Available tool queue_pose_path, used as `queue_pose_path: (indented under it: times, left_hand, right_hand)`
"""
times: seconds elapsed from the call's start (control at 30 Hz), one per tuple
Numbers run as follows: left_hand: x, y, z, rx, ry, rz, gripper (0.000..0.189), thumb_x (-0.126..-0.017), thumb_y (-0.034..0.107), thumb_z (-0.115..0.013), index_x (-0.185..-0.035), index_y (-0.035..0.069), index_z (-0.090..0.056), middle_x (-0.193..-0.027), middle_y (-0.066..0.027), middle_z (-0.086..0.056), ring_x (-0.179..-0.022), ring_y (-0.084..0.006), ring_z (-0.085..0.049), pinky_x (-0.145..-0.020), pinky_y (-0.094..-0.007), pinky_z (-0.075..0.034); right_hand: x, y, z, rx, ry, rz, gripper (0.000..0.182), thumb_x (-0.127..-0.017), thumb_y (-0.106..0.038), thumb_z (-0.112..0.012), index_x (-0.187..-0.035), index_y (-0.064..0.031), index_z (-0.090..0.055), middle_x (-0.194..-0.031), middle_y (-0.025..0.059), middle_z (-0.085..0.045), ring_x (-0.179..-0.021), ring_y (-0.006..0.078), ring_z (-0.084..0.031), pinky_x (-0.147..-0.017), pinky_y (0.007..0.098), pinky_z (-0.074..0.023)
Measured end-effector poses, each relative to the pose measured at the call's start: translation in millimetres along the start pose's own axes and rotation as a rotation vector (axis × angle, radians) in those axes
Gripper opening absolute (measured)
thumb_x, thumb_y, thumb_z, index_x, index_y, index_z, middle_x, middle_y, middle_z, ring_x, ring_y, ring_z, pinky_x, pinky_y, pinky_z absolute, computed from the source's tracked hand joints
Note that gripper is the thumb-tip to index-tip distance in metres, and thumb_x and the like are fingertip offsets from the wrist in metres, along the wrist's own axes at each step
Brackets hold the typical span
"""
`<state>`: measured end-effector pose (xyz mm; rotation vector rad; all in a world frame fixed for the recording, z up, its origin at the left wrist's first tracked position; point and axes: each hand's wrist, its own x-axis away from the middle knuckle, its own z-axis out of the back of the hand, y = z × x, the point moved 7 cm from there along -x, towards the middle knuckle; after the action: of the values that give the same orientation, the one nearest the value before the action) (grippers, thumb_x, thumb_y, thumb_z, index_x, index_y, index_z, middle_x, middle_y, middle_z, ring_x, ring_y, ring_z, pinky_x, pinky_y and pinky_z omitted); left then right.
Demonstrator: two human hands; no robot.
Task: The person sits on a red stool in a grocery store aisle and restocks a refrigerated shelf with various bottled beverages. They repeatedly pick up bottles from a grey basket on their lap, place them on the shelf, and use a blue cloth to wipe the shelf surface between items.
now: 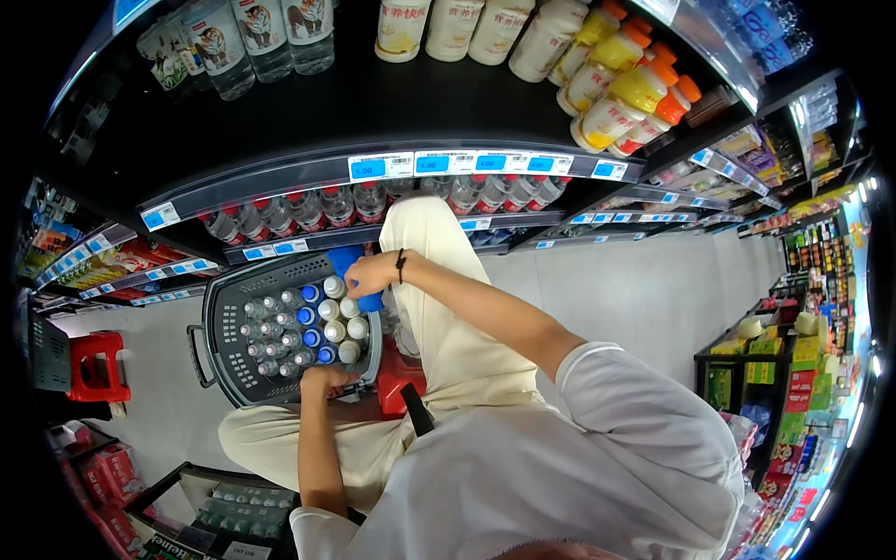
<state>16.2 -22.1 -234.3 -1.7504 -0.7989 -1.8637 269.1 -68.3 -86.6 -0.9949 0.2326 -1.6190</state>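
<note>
A grey plastic shopping basket [231,364] stands in front of me, holding several upright bottles: clear ones with pale caps [271,327], a row with blue caps [311,337] and others with white caps [335,330]. My right hand [371,274], a dark cord bracelet at its wrist, is closed on a blue cloth [346,259] at the basket's upper right corner. The cloth shows on both sides of the hand. At the basket's lower right rim is my left hand [325,381], near the bottles; its fingers are partly hidden, so its grip is unclear.
Shelves ahead hold white drink bottles [451,28], orange-capped bottles [607,119], water bottles [262,31] and red-labelled bottles [336,204] behind a price rail [385,166]. A red plastic stool [402,381] is beneath me; another red stool [101,367] stands left. Display crates [245,507] stand lower left.
</note>
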Motion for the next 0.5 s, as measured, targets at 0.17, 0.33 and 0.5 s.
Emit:
queue_pose_path:
  times: [0.17, 0.33, 0.5]
  left_hand:
    - [2, 15, 31, -0.173, 0.352, -0.228, 0.059, -0.093, 0.052, -0.044, -0.114, 0.001, -0.066, -0.114, -0.021, -0.064, -0.106, -0.0346, -0.061, -0.091, -0.0437, -0.047]
    - [27, 15, 37, -0.139, 0.318, -0.133, 0.057, -0.095, 0.044, -0.041, -0.125, -0.001, -0.059, -0.134, -0.0237, -0.055, -0.125, -0.0377, -0.053, -0.103, -0.0446, -0.042]
    - [22, 10, 52, -0.133, 0.476, -0.2, 0.059, -0.096, 0.047, -0.041, -0.124, -0.001, -0.061, -0.134, -0.0243, -0.055, -0.125, -0.039, -0.052, -0.104, -0.0466, -0.042]
  right_hand:
    - [94, -52, 73, -0.313, 0.286, 0.118, 0.028, -0.095, -0.023, -0.058, -0.108, 0.0005, -0.066, -0.094, 0.0134, -0.072, -0.085, 0.0214, -0.069, -0.076, 0.0326, -0.0529]
    - [250, -70, 167, 0.021, 1.228, 0.105, 0.014, -0.086, -0.006, -0.061, -0.099, -0.002, -0.065, -0.099, 0.0107, -0.063, -0.093, 0.0223, -0.063, -0.085, 0.0343, -0.0495]
    - [378, -121, 218, 0.411, 1.747, 0.013, 0.01, -0.081, 0.006, -0.06, -0.085, -0.0013, -0.065, -0.08, 0.0086, -0.063, -0.07, 0.0189, -0.062, -0.066, 0.0283, -0.0482]
